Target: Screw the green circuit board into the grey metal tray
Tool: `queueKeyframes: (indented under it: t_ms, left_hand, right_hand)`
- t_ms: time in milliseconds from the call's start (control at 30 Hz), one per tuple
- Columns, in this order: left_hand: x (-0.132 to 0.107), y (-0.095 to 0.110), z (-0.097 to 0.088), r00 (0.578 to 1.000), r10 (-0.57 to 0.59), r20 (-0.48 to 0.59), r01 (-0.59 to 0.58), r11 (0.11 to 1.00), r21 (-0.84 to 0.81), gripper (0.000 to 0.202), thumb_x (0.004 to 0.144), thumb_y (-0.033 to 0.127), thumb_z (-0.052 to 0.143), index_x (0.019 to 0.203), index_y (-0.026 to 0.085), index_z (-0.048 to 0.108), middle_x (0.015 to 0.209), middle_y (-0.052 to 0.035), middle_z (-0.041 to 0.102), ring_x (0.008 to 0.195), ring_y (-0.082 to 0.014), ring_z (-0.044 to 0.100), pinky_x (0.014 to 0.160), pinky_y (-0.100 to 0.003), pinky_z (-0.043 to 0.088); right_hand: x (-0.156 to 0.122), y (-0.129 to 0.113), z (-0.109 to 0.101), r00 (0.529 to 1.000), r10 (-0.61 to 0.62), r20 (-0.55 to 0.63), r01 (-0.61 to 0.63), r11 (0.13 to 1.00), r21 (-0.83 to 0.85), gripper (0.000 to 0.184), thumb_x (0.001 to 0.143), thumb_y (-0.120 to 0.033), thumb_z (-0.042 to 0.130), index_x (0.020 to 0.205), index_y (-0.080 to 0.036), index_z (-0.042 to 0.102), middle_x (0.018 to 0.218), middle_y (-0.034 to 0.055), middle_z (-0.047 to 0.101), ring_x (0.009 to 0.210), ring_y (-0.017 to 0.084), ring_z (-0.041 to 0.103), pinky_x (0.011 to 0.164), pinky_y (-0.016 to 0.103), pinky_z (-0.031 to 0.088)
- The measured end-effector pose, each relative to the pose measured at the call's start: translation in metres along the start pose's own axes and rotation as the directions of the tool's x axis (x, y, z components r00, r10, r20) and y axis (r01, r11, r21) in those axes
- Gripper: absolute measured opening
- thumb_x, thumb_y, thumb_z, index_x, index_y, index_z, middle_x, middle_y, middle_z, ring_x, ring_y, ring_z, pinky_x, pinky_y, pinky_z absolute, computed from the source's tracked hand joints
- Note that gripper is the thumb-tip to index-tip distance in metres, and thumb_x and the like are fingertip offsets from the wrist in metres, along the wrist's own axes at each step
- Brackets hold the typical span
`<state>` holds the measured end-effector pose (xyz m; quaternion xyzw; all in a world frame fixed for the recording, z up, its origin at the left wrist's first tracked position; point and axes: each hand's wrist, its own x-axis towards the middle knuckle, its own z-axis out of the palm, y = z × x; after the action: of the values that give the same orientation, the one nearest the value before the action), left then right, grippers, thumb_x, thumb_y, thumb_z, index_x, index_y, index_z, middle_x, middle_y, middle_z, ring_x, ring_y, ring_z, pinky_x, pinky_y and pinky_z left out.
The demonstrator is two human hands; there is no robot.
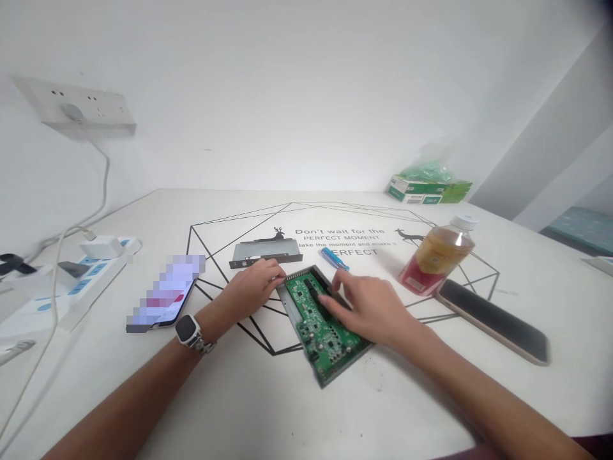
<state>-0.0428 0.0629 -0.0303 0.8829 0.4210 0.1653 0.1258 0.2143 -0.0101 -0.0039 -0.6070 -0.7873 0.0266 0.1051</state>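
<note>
A green circuit board [322,326] sits in a grey metal tray on the desk, tilted at an angle in front of me. The fingertips of my left hand [253,289] grip the tray's far corner. My right hand [366,308] spans the board, with its fingers over a long black component. A grey metal bracket [265,255] lies just beyond my left hand. A blue-handled screwdriver [334,259] lies a little past the board's far end, touching neither hand.
A phone with a pixelated screen [165,294] lies left of my left wrist, and a face-down phone [493,321] lies right. A bottle of amber liquid [438,255] stands beyond my right hand. A power strip [67,287] sits at the desk's left, and a green-packaged box [428,190] stands at the back.
</note>
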Motion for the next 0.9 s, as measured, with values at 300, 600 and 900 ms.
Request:
queueKeyframes:
  t_ms: [300,600,900]
  left_hand:
    - [-0.003,-0.019,-0.018,0.994,0.051,0.097,-0.037,0.989,-0.141,0.034,0.105,0.042,0.040,0.102,0.022,0.068,0.106,-0.0062,0.067,0.101,-0.0246,0.059,0.089,-0.039,0.046]
    - [-0.002,-0.017,-0.012,0.984,0.129,0.121,-0.105,0.977,-0.188,0.034,0.105,0.039,0.043,0.105,0.022,0.072,0.107,-0.0073,0.069,0.100,-0.0236,0.059,0.086,-0.037,0.046]
    - [0.001,-0.025,-0.029,0.987,-0.049,-0.154,0.027,0.990,-0.140,0.039,0.103,0.044,0.044,0.099,0.020,0.074,0.101,-0.0080,0.072,0.089,-0.0212,0.063,0.077,-0.034,0.050]
  right_hand:
    - [0.016,0.062,-0.003,0.912,0.313,0.264,-0.306,0.949,-0.068,0.018,0.082,-0.032,0.059,0.095,-0.021,0.062,0.095,0.0098,0.071,0.079,0.026,0.066,0.058,0.031,0.035]
    - [0.020,0.061,-0.003,0.917,0.265,0.298,-0.312,0.942,0.125,0.014,0.083,-0.033,0.063,0.084,-0.019,0.060,0.085,0.0085,0.069,0.071,0.022,0.063,0.056,0.030,0.036]
    - [0.022,0.029,-0.010,0.981,0.139,-0.132,0.084,0.309,0.947,0.015,0.086,-0.025,0.057,0.089,-0.025,0.042,0.049,-0.0117,0.047,0.043,0.014,0.053,0.049,0.026,0.040]
